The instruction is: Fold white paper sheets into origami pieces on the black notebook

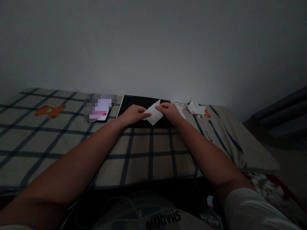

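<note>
Mid-fold on one white paper sheet [153,115]: left hand [133,113] and right hand [169,111] both pinching its edges, held just above one black pad [134,103] on the checked bed [148,153]. Next, probably pressing the crease flat without slipping. Also one phone [99,110] left, small pile of paper scraps [197,109] right.

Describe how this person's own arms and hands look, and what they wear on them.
Both forearms are bare from above the elbow to the fingers. The left hand and right hand show no gloves, and no rings, watch or bracelet that the dim light lets me see. A short white sleeve covers the right upper arm; a pale edge at the lower left corner may be the other sleeve.
</note>
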Available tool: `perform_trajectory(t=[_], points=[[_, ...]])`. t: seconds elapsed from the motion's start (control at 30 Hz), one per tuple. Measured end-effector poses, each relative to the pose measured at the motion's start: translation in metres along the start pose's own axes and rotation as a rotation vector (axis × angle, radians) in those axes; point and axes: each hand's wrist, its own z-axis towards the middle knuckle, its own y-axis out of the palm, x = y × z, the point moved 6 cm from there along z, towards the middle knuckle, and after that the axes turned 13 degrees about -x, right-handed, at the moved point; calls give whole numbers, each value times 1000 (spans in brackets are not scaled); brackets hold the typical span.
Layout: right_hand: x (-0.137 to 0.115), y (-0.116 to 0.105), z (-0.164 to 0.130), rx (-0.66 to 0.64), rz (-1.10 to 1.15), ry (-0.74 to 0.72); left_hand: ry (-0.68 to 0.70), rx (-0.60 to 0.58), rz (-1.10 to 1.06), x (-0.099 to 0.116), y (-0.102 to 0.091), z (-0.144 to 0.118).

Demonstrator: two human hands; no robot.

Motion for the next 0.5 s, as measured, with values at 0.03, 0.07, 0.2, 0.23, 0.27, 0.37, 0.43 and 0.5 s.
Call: perform_trajectory(t=[0.03, 0.07, 0.2, 0.23, 0.27, 0.37, 0.43, 0.5], points=[[-1, 0, -1, -2, -5, -1, 27, 36, -1, 1, -2, 0], [-2, 1, -1, -6, -3, 0, 57, 73, -19, 2, -3, -1], [-1, 5, -2, -30, 37, 15, 108, 130, -82, 0, -6, 1], [0, 6, -2, -31, 50, 15, 98, 120, -76, -1, -6, 1], [0, 6, -1, -25, 68, 13, 89, 105, -72, -2, -5, 2], [1, 5, 0, 17, 150, 1, 81, 69, -77, -1, -4, 3], [0, 3, 1, 46, 195, -5, 81, 56, -82, 0, -3, 2], [-1, 3, 1, 63, 216, -3, 80, 44, -81, 2, -1, 1]])
